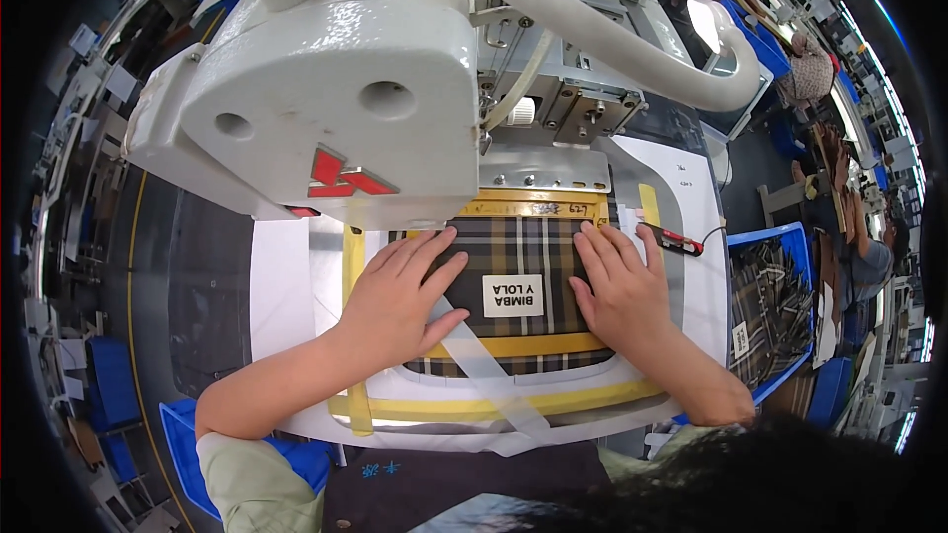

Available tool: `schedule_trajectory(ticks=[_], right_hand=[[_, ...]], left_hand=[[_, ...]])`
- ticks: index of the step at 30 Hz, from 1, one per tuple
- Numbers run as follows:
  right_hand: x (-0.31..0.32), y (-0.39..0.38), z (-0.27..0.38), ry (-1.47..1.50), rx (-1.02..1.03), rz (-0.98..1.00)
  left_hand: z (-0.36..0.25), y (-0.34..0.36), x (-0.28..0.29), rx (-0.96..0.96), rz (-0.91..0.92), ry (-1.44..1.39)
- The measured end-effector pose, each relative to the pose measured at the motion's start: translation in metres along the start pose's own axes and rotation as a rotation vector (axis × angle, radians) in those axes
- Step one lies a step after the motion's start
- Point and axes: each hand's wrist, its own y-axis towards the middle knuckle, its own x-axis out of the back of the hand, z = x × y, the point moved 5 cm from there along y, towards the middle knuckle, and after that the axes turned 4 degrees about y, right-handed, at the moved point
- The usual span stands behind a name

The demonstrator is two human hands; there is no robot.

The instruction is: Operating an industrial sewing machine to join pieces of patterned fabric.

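A dark plaid fabric panel (479,247) with a white label (513,296) lies flat under the industrial sewing machine (336,89). My left hand (400,291) rests on the panel's left edge with its fingers spread. At the panel's right edge lies my right hand (622,281), its fingers stretched out too. Neither hand grips anything. A yellow strip (538,345) crosses the panel's near part, and a yellow bar (533,207) lies along its far side. From beside my left thumb, a translucent strip (494,375) runs toward the near edge.
A red-and-black cutter (676,240) lies right of my right hand. Plaid pieces fill a blue bin (805,266) at the right. Another blue bin (183,444) stands at lower left. A bent white lamp arm (622,39) reaches over the work. People sit farther right.
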Motion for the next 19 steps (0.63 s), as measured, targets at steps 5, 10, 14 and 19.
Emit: schedule_trajectory(ticks=[5,10,14,19], right_hand=[[0.0017,0.0009,0.0004,0.012,0.005,-0.001],[0.0021,0.0010,-0.0018,0.040,0.018,-0.006],[0.0008,0.0010,-0.0025,0.032,0.040,-0.002],[-0.0007,0.0001,-0.0031,0.035,0.057,0.008]], left_hand=[[0.0001,0.0004,0.0011,0.001,0.015,0.009],[-0.0005,0.0004,0.0031,0.002,0.033,0.033],[-0.0008,-0.0003,0.0026,0.008,0.027,0.034],[-0.0016,-0.0015,0.0016,0.008,0.026,0.060]])
